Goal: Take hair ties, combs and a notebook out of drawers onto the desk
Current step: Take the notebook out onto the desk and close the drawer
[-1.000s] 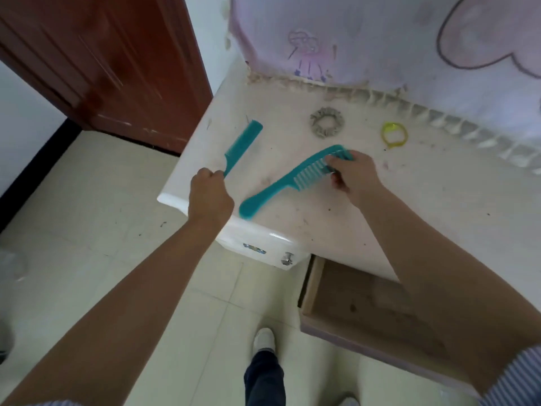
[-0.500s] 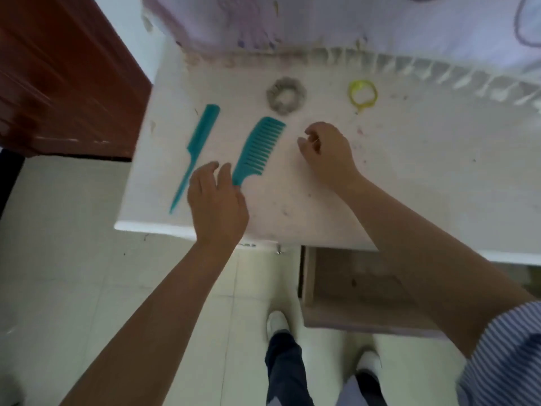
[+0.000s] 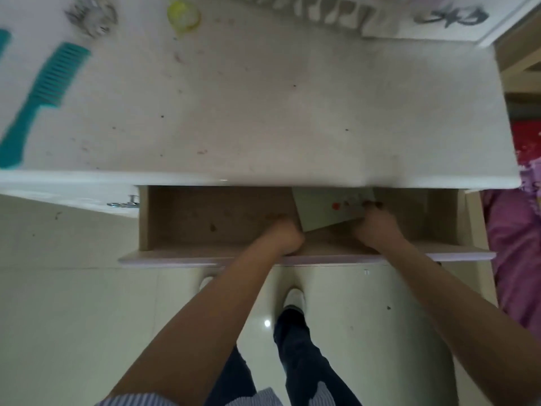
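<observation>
Both my hands are down in the open wooden drawer [image 3: 205, 221] under the desk. A pale green notebook [image 3: 325, 209] with small red marks lies tilted in the drawer, partly under the desk edge. My left hand [image 3: 285, 234] grips its lower left corner and my right hand [image 3: 376, 227] holds its right edge. On the white desk [image 3: 263, 112] lie a wide-toothed teal comb [image 3: 44, 98] at the left, the tip of a second teal comb [image 3: 3, 42] at the frame edge, a grey scrunchie [image 3: 92, 17] and a yellow hair tie [image 3: 183, 16].
A shut drawer with a metal handle [image 3: 124, 203] sits left of the open one. My legs and white shoes [image 3: 294, 298] stand on the pale tiled floor. Pink and purple fabric [image 3: 518, 244] lies to the right of the desk.
Both hands left the combs on the desk and dropped into the open drawer, taking hold of the notebook. The view swung right and down over the drawer.
</observation>
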`<act>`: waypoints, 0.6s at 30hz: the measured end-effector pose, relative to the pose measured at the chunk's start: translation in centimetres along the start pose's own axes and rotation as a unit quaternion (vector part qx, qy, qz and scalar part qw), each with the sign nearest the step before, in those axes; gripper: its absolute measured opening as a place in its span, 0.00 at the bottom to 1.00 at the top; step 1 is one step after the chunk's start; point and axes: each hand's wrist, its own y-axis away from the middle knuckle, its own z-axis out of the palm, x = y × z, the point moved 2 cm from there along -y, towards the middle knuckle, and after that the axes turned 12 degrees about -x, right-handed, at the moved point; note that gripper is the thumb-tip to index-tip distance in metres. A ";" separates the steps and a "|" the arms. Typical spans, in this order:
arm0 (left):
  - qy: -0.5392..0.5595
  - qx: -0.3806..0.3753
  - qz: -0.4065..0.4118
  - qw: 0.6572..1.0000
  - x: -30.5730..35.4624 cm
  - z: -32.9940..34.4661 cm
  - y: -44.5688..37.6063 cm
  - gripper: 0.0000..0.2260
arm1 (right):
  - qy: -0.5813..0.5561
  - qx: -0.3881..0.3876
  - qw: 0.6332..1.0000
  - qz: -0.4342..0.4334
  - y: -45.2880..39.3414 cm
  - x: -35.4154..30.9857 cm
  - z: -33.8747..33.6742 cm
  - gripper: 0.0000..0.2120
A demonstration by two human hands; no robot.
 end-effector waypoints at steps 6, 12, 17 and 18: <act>0.020 -0.010 -0.098 0.995 2.8 0.0 -5.2 0.17 | -0.054 -0.060 0.995 0.066 -6.3 0.8 -0.7 0.32; 0.125 0.053 -0.130 0.982 2.5 0.0 -5.0 0.17 | -0.262 -0.106 0.958 0.044 -4.9 1.2 -1.2 0.22; 0.148 0.119 -0.141 0.972 1.0 -0.2 1.4 0.23 | -0.259 -0.194 0.946 0.032 1.4 1.1 -2.2 0.17; 0.143 0.122 -0.138 0.972 0.4 -0.1 3.2 0.23 | -0.241 -0.193 0.951 0.015 2.7 1.0 -2.4 0.18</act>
